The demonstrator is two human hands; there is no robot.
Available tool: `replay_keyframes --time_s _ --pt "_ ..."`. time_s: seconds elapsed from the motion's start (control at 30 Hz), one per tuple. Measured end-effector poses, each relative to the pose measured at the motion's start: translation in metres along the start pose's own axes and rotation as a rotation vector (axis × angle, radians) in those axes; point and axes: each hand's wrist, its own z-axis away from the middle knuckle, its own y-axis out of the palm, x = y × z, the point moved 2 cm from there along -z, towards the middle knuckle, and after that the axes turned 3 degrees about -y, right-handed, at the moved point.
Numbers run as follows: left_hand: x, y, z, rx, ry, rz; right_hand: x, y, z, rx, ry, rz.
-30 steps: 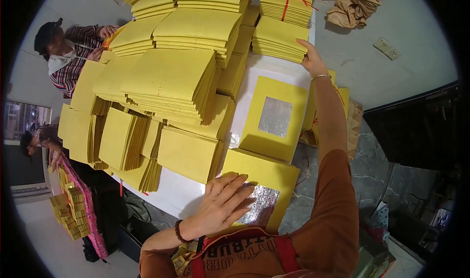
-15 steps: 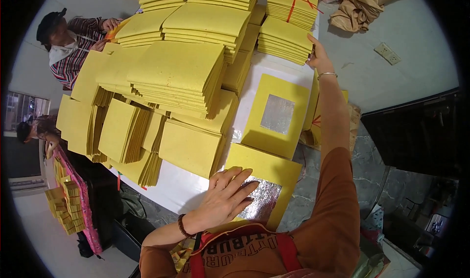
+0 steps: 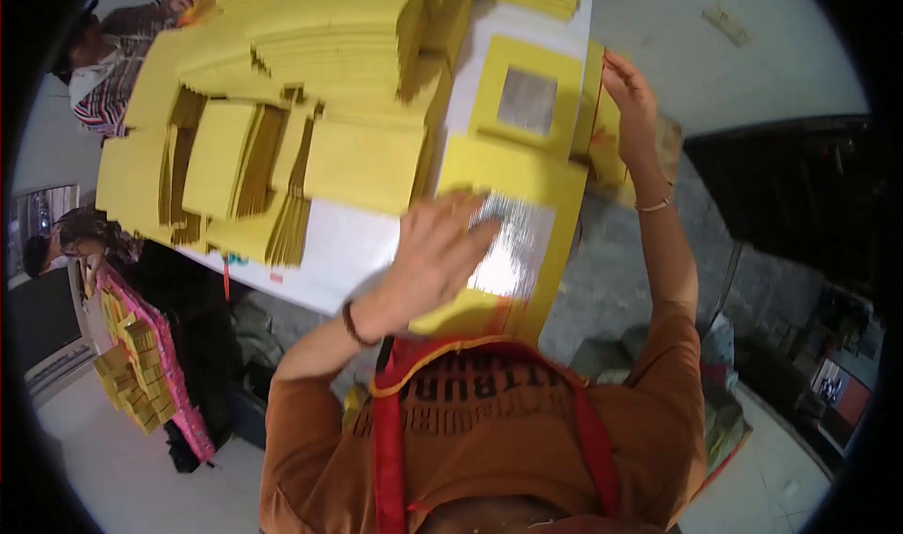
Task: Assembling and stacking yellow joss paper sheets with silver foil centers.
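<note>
My left hand (image 3: 435, 256) lies over a yellow paper sheet (image 3: 555, 181) at the table's near edge. Its fingers are stretched out and reach onto the silver foil square (image 3: 515, 252) in the middle of that sheet. Just beyond lies another yellow sheet (image 3: 483, 96) with a smaller-looking foil square (image 3: 527, 99). Past the table's right edge hovers my right hand (image 3: 630, 106), fingers extended, with nothing visible in it. Close to it is a yellow paper bundle (image 3: 608, 143) tied with red string.
Thick stacks of folded yellow paper (image 3: 365, 167) cover the table's left and far parts. A person (image 3: 99, 82) sits at the far left, another beside a pink-covered table (image 3: 165, 369) bearing small yellow bundles. A dark panel (image 3: 790, 205) stands at right.
My right hand has left the yellow stack at the far right and come back toward me, beyond the table edge. The view has tilted nearer my body. My left hand stays on the foil sheet.
</note>
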Motion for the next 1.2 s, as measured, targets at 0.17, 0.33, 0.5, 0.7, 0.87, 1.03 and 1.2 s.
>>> replay_keyframes --time_s 0.17,0.33,0.5,0.7,0.87,1.03,1.2 --pt "0.013 -0.023 0.027 -0.147 -0.057 0.165 0.051 0.005 0.135 0.209 -0.207 0.258" --pt "0.008 -0.025 0.05 0.003 -0.002 0.271 0.059 0.031 0.209 0.517 -0.486 0.775" --pt "-0.017 -0.009 0.073 0.199 0.291 -0.059 0.033 0.039 0.229 0.409 -0.465 0.741" --pt "-0.013 -0.009 0.069 0.184 0.341 -0.023 0.026 0.037 0.229 0.4 -0.432 0.556" --pt "-0.011 -0.009 0.059 0.191 0.328 0.151 0.021 0.036 0.228 0.395 -0.409 0.515" --pt "-0.008 -0.008 0.051 0.236 0.233 0.214 0.019 0.033 0.226 0.408 -0.359 0.429" --pt "-0.001 -0.006 0.049 0.28 0.039 0.335 0.015 0.028 0.226 0.414 -0.341 0.283"
